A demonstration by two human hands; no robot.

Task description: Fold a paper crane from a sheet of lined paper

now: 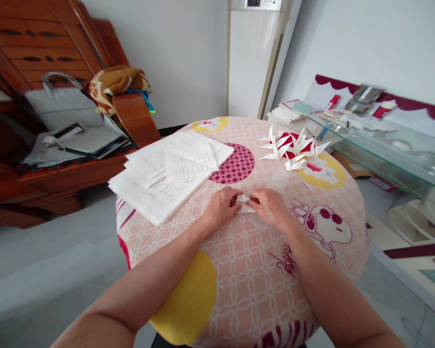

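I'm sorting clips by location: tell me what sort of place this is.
Probably a home living room: a wooden sofa, a cloth-covered round table and a glass shelf are in view.

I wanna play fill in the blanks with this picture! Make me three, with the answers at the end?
1. The paper between the left hand and the right hand is coloured ____.
2. The folded cranes sit to the ____ of the written sheets.
3. The big plain circle on the tablecloth is coloured ____.
Answers: white; right; yellow.

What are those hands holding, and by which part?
A folded white paper: its left side in the left hand, its right side in the right hand.
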